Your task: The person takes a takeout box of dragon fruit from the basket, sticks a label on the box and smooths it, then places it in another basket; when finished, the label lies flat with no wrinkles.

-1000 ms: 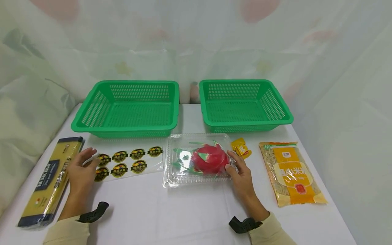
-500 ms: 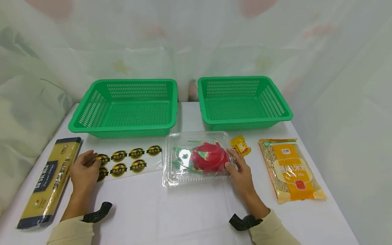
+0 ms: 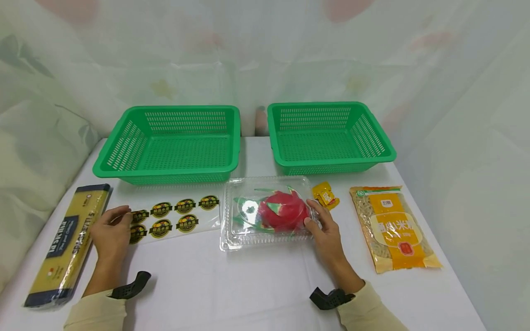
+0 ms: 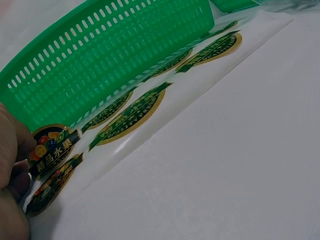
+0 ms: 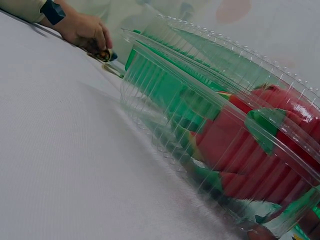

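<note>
Left hand: the left hand lay on the left end of the sticker sheet, fingers curled and pinching the edge of the end sticker, which the left wrist view showed partly lifted off the backing.
Right hand: the right hand rested against the right end of the clear clamshell box, thumb and fingers curled onto its wall, steadying it on the bench.
Box contents: a red dragon fruit lay inside, under the closed lid.
Key relation: the sheet's long axis ran left to right, pointing from the left hand towards the box; the box sat just right of the sheet's far end, between the two hands, nearer the right.
Nearby: spaghetti pack just left of the left hand; two green baskets behind.
</note>
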`<act>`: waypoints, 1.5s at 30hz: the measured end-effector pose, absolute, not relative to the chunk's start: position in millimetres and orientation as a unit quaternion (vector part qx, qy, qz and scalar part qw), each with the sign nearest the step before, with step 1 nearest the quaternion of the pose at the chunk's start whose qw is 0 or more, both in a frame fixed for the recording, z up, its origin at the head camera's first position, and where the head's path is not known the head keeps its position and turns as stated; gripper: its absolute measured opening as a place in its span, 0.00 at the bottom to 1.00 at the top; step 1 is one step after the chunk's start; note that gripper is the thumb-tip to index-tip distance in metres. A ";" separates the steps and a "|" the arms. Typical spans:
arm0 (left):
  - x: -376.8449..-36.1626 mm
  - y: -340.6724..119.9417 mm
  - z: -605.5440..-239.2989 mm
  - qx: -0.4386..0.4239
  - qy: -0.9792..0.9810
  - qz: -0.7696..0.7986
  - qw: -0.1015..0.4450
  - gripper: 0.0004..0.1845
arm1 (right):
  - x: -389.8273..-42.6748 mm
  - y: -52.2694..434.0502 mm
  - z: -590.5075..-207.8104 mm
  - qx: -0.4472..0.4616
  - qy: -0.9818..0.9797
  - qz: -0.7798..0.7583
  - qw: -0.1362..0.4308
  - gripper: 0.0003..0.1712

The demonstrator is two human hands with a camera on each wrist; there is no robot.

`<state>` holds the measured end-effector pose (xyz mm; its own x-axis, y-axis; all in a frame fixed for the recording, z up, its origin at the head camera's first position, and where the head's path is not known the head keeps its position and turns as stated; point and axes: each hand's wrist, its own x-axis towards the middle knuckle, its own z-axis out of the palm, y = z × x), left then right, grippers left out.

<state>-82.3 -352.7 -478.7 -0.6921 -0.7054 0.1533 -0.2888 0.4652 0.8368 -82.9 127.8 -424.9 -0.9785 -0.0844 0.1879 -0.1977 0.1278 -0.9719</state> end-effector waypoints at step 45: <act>-71.7 -304.0 -408.2 0.227 -0.685 -0.628 0.293 0.07 | -80.7 128.3 -422.5 0.088 -0.757 0.646 0.032 0.25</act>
<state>-71.7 -304.0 -408.2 -0.7247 -0.6790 0.1170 0.0576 0.1094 0.9923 -80.7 128.3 -422.5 -0.9827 -0.0918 0.1611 -0.1735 0.1494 -0.9734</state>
